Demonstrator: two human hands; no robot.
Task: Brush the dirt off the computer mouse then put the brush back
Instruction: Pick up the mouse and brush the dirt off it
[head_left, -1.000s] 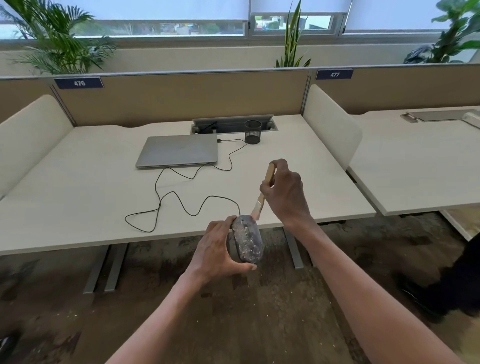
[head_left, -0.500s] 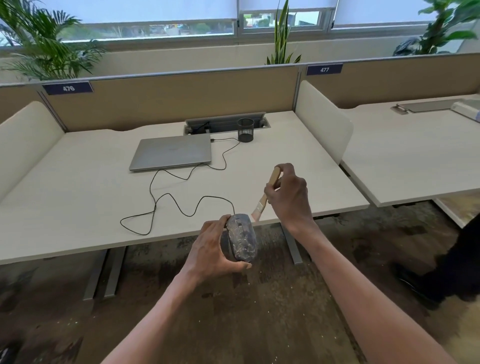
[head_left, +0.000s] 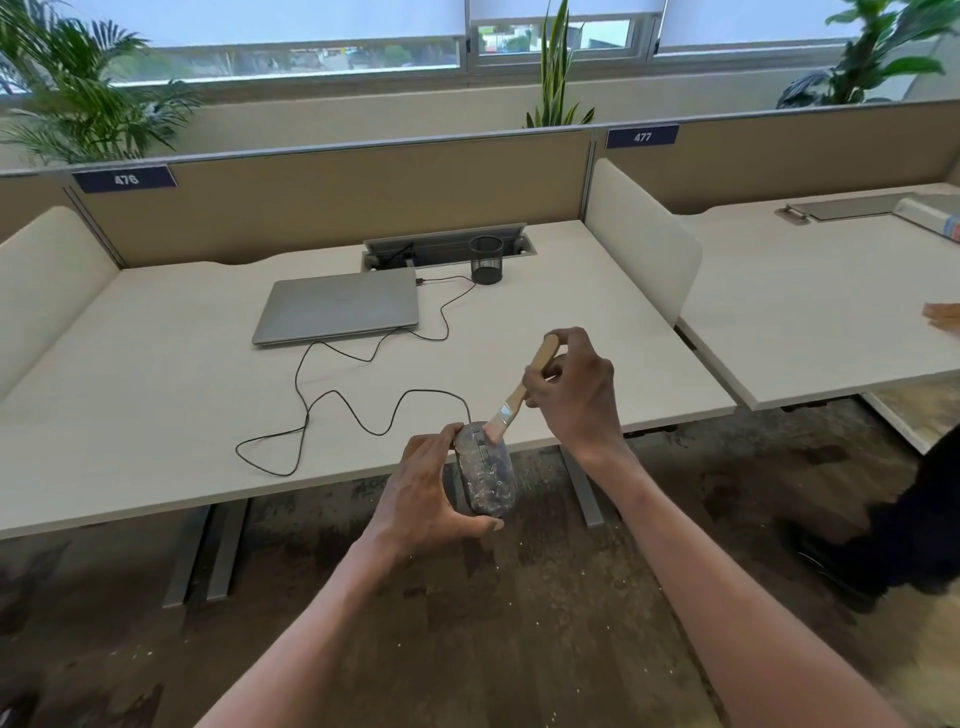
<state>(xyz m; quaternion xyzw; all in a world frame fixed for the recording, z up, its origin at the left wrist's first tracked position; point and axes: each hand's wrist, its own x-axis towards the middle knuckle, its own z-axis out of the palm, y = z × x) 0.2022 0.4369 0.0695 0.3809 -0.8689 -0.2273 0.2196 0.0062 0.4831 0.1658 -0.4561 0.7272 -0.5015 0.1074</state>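
A dark computer mouse (head_left: 488, 478), dusted with pale dirt, is gripped from its left side and underneath by my left hand (head_left: 423, 493), just off the desk's front edge and above the floor. Its black cable (head_left: 332, 400) snakes across the desk to the closed laptop (head_left: 340, 306). My right hand (head_left: 574, 389) grips the wooden handle of a small paintbrush (head_left: 519, 395), tilted down to the left. The pale bristles touch the front end of the mouse, near the wheel.
A black mesh pen cup (head_left: 487, 260) stands at the back of the light desk (head_left: 130, 395), in front of a cable tray (head_left: 447, 244). A padded divider (head_left: 639, 244) separates the neighbouring desk on the right, where another person's hand (head_left: 943, 316) and dark leg (head_left: 914, 535) show.
The brush tip has come down from beside the mouse onto its front end. My left hand and the mouse stay about where they were. Another person's hand has appeared at the right edge.
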